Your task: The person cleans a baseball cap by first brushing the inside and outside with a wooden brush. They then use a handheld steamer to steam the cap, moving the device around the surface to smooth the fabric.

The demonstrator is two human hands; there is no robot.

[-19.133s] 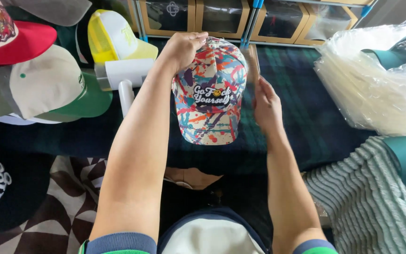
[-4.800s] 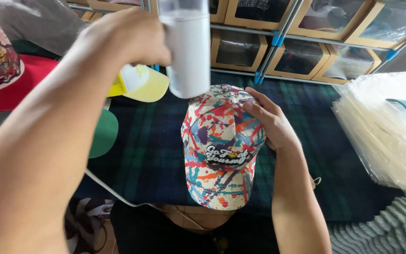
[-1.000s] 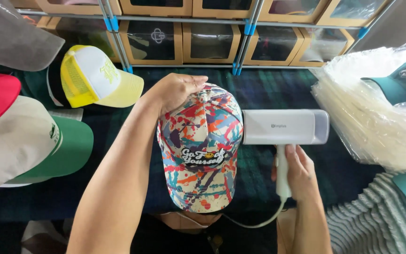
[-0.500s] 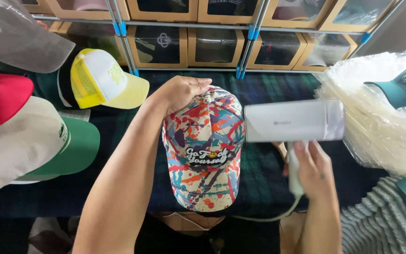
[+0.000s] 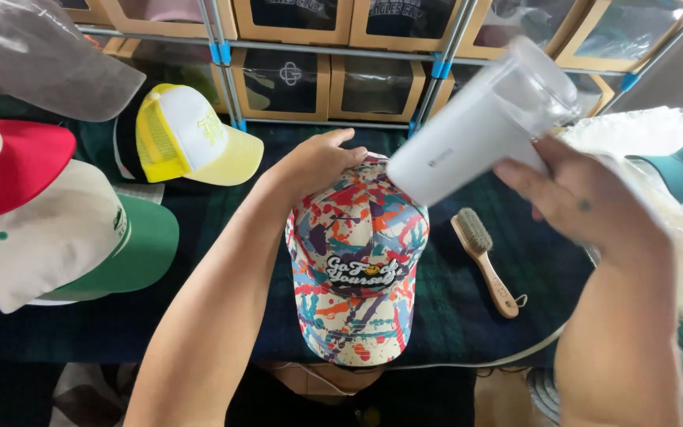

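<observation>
A paint-splatter cap [image 5: 355,261] in many colours sits brim toward me on the dark plaid cloth [image 5: 444,316]. My left hand [image 5: 315,164] rests on the cap's crown at its far side, fingers curled over it. My right hand [image 5: 586,207] grips the handle of a white hand-held steamer [image 5: 480,126], lifted and tilted above the cap's upper right, its head pointing down-left toward the crown.
A wooden brush [image 5: 484,259] lies right of the cap. A yellow and white cap [image 5: 191,138], a cream and green cap [image 5: 65,237] and a red cap [image 5: 9,166] sit at left. Clear bags [image 5: 673,158] pile at right. Boxes on a shelf [image 5: 341,24] line the back.
My right hand has raised the steamer from beside the cap and swung it up over the cap's crown, uncovering the brush. My left hand has stayed on the crown.
</observation>
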